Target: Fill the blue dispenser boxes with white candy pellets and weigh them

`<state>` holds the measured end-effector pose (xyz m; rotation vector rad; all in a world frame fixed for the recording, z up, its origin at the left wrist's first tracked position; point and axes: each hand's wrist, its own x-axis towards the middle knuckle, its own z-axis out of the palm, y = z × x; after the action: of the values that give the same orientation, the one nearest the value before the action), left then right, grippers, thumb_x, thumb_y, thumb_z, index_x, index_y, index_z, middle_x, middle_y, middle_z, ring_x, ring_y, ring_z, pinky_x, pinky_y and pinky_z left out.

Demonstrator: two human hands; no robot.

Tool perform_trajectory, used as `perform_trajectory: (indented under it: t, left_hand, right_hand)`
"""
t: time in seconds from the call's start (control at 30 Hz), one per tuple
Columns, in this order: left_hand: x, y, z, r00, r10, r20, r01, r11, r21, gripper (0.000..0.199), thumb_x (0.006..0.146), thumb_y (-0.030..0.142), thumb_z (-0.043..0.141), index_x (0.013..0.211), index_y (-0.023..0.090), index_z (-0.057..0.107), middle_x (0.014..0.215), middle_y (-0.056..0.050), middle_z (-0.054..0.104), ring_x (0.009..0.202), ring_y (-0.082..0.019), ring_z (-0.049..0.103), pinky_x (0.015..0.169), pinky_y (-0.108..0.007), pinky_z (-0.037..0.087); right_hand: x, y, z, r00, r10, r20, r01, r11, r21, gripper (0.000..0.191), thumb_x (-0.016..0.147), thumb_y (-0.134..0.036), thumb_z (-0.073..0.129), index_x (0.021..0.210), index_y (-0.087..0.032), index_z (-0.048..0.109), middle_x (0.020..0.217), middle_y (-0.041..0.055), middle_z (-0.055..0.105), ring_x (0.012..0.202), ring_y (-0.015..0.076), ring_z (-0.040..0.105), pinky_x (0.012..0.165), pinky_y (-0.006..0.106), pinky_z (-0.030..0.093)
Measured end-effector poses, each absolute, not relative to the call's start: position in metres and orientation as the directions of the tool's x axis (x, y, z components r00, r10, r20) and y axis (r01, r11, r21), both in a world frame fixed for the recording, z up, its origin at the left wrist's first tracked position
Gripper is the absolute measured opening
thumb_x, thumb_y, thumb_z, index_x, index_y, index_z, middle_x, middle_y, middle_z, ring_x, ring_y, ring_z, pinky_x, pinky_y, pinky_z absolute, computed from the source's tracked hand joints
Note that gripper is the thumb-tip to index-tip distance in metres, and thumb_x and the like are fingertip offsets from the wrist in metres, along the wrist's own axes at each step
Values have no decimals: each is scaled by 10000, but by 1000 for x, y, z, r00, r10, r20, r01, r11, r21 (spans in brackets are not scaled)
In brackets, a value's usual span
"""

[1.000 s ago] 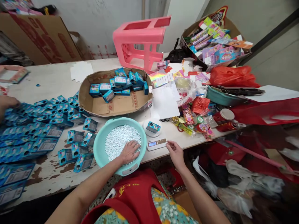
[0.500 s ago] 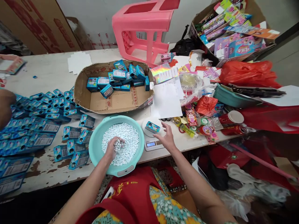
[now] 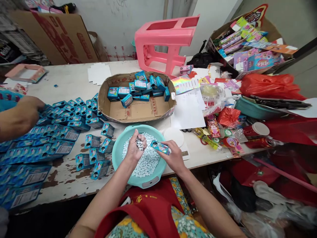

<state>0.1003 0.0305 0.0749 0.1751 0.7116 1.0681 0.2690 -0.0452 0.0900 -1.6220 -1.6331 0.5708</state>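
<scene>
My left hand (image 3: 135, 146) is closed around a handful of small pale candies (image 3: 141, 142), above the turquoise basin (image 3: 119, 158). More candies (image 3: 150, 163) of the same kind fill the basin's bottom. In my right hand (image 3: 174, 155) is a small blue box (image 3: 159, 147), tilted over the basin's right side, with its holed end toward my left hand. A small gap separates the box from the candies in my left hand. To the right of the basin sits a digital scale with a round white plate (image 3: 174, 136), partly hidden by my right hand.
A cut-down cardboard carton (image 3: 119, 114) holds several blue boxes behind the basin. Rows of blue boxes (image 3: 56, 145) cover the table's left, where another person's hand (image 3: 27, 112) reaches in. A pink stool (image 3: 163, 33) lies at the back; wrappers and a red bag (image 3: 269, 84) crowd the right.
My left hand has risen from the candies with a handful. My right hand has taken the blue box off the scale and brought it left over the basin. The camera view has shifted.
</scene>
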Motion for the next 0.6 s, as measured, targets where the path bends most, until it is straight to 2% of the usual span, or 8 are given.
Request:
perform_trajectory:
  t: [0.1, 0.2, 0.4, 0.6]
  left_hand:
    - [108, 27, 98, 128, 951, -280, -697, 287, 657, 366, 790, 405, 639, 576, 160, 472, 543, 30, 448, 491, -86, 488, 463, -209, 400]
    - [111, 26, 96, 15, 969, -245, -632, 199, 749, 352, 790, 383, 643, 569, 158, 487, 540, 23, 460, 536, -104, 525, 539, -236, 445]
    - [114, 37, 84, -100, 944, -314, -604, 193, 773, 370, 797, 438, 616, 588, 171, 466, 538, 26, 459, 482, -89, 471, 457, -213, 363]
    - [121, 43, 88, -98, 939, -330, -604, 208, 770, 363, 804, 405, 610, 569, 173, 460, 542, 14, 465, 567, -120, 524, 562, -250, 439]
  right_hand:
    - [242, -45, 78, 39, 983, 179, 672, 107, -732, 286, 742, -283, 715, 1002, -226, 614, 913, 48, 627, 890, 229, 580, 792, 362, 471]
    - [229, -43, 70, 23, 987, 160, 653, 106, -750, 280, 746, -292, 709, 1001, -229, 610, 910, 46, 623, 889, 230, 578, 791, 362, 468]
    - [231, -32, 65, 33, 990, 140, 604, 92, -792, 290, 746, -306, 710, 1011, -237, 616, 917, 49, 616, 904, 233, 572, 805, 371, 470]
    - [240, -16, 60, 4, 994, 108, 576, 86, -813, 304, 740, -302, 720, 1016, -234, 613, 914, 45, 619, 904, 234, 570, 801, 369, 468]
